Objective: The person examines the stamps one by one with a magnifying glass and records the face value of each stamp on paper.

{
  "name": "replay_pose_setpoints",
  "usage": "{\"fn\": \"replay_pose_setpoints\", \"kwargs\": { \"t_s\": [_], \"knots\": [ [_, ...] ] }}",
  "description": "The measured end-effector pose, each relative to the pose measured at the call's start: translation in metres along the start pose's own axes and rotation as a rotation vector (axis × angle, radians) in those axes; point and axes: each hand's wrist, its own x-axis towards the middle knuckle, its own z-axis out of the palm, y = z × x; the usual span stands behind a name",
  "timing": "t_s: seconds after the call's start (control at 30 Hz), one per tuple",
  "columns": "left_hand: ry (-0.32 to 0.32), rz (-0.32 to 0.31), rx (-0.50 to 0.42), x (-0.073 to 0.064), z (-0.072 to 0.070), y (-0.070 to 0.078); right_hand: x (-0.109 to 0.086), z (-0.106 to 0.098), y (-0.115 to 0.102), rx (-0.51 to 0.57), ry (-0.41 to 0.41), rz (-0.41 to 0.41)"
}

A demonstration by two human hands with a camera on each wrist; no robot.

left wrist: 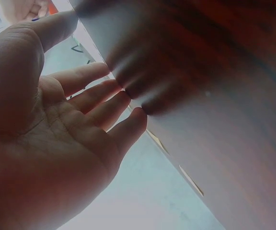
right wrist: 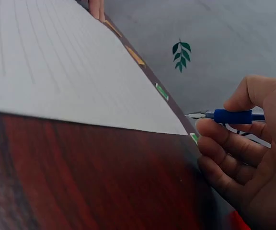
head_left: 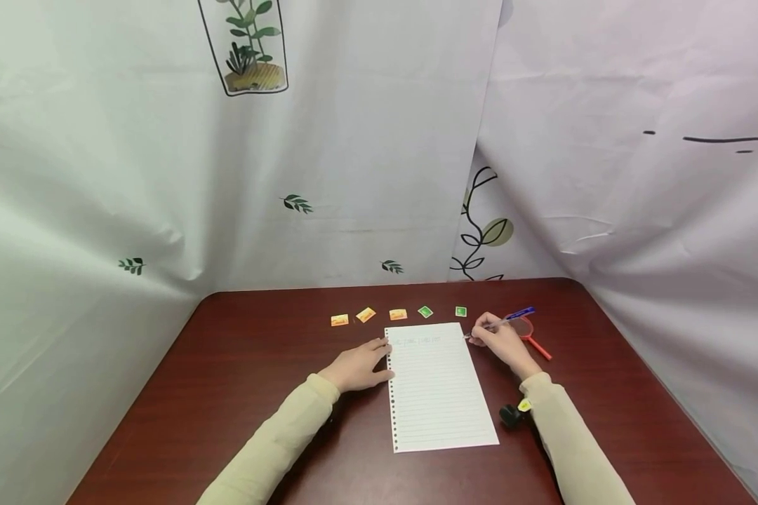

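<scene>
A lined, hole-punched sheet of paper (head_left: 439, 393) lies on the table, with faint handwriting along its top line. My left hand (head_left: 356, 366) rests at the paper's left edge, fingertips on the margin; the left wrist view shows its fingers (left wrist: 123, 132) extended, tips at the tabletop. A blue pen (head_left: 512, 317) is pinched between the thumb and fingers of my right hand (head_left: 502, 344), beside the sheet's upper right corner. In the right wrist view the pen's blue grip (right wrist: 233, 116) sits under the thumb, and its tip points toward the paper.
Behind the paper lie several small cards in a row, orange ones (head_left: 366, 315) to the left and green ones (head_left: 425, 311) to the right. A red-handled magnifying glass (head_left: 540, 348) lies just beyond my right hand. A printed white curtain (head_left: 354, 140) surrounds the dark red table (head_left: 259, 337).
</scene>
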Motion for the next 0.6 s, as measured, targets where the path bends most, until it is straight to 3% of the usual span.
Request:
{"fn": "replay_pose_setpoints", "kwargs": {
  "t_s": [0.6],
  "knots": [
    [-0.012,-0.006,-0.01,0.0032,0.0011,-0.0032,0.0043,0.0009,0.0035,-0.023,-0.013,0.044]
  ]
}}
